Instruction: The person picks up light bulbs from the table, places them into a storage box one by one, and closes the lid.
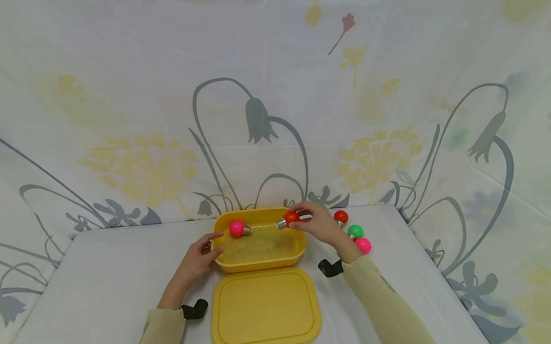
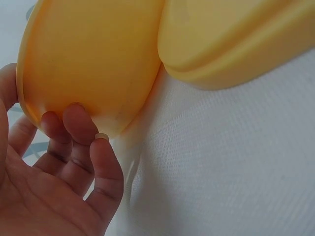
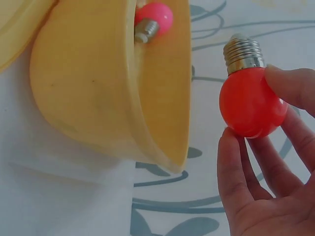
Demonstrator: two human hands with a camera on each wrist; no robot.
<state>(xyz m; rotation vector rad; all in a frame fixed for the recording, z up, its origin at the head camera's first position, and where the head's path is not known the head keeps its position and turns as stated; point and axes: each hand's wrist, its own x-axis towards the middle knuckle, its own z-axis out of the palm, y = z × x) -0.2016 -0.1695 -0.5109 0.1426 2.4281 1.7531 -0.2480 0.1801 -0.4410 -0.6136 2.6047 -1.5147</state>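
In the head view, my right hand (image 1: pixel 323 225) pinches a red light bulb (image 1: pixel 291 218) above the right end of a yellow plastic container (image 1: pixel 260 265). The right wrist view shows thumb and fingertips around the red globe (image 3: pixel 252 103), its silver screw base free. My left hand (image 1: pixel 197 258) grips the container's left end; in the left wrist view its curled fingers (image 2: pixel 81 123) lie against the yellow wall (image 2: pixel 93 54) beside the rim. One pink bulb (image 1: pixel 236 228) lies inside the container, toward its left side.
On the white table right of the container sit a red bulb (image 1: pixel 340 217), a green bulb (image 1: pixel 355 231) and a pink bulb (image 1: pixel 363 245), partly behind my right forearm. A flat yellow lid (image 1: pixel 265 311) lies in front of the container. A patterned cloth (image 1: pixel 275 156) hangs behind.
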